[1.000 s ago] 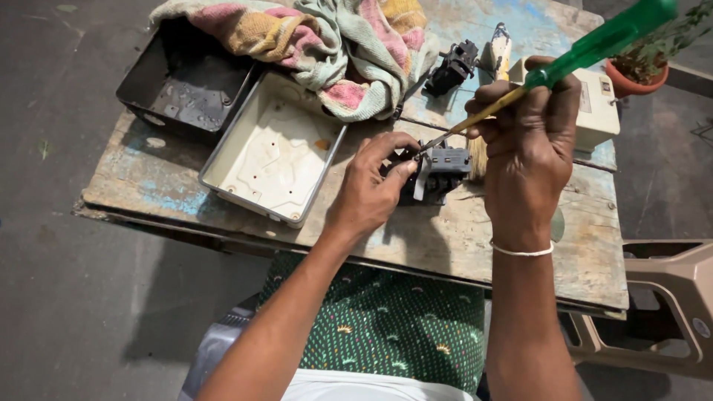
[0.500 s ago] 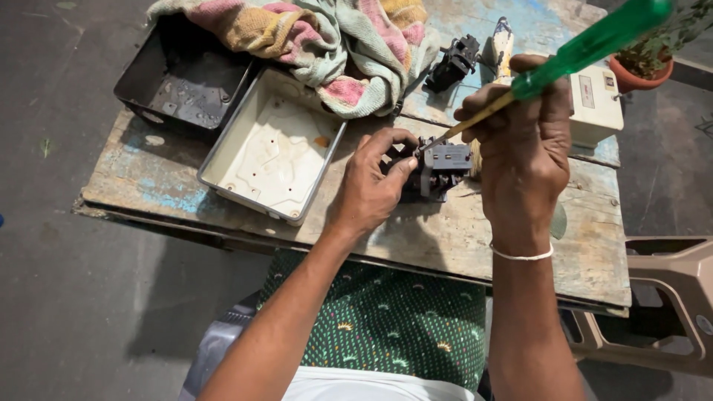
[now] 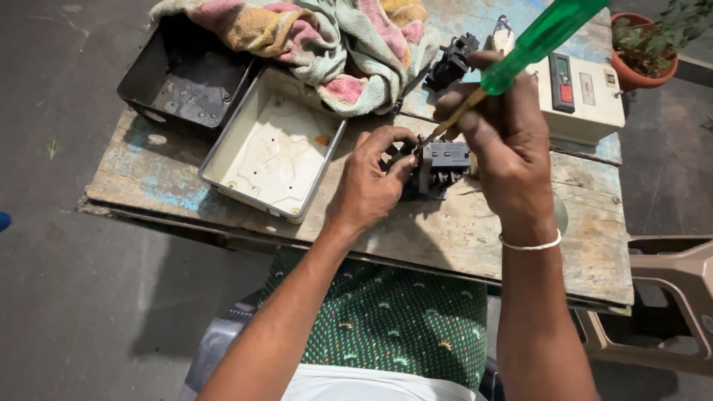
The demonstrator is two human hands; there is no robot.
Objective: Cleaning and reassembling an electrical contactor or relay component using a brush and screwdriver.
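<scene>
My left hand (image 3: 368, 186) pinches one grey electrical switch block (image 3: 444, 162) on the wooden counter (image 3: 475, 238). My right hand (image 3: 505, 141) has its fingers wrapped around one green-handled screwdriver (image 3: 535, 41), tip at the block. Two open trays lie left: one black (image 3: 186, 74), one white (image 3: 275, 148).

**Figure: The wearer's arms and clothing, seen from above**

Both forearms are bare, without sleeves. The right hand (image 3: 505, 141) carries a thin white bangle (image 3: 529, 243) at the wrist; the left hand (image 3: 368, 186) wears nothing. A green garment with small pale motifs (image 3: 386, 319) covers the lap, white cloth (image 3: 356, 386) below it.
</scene>
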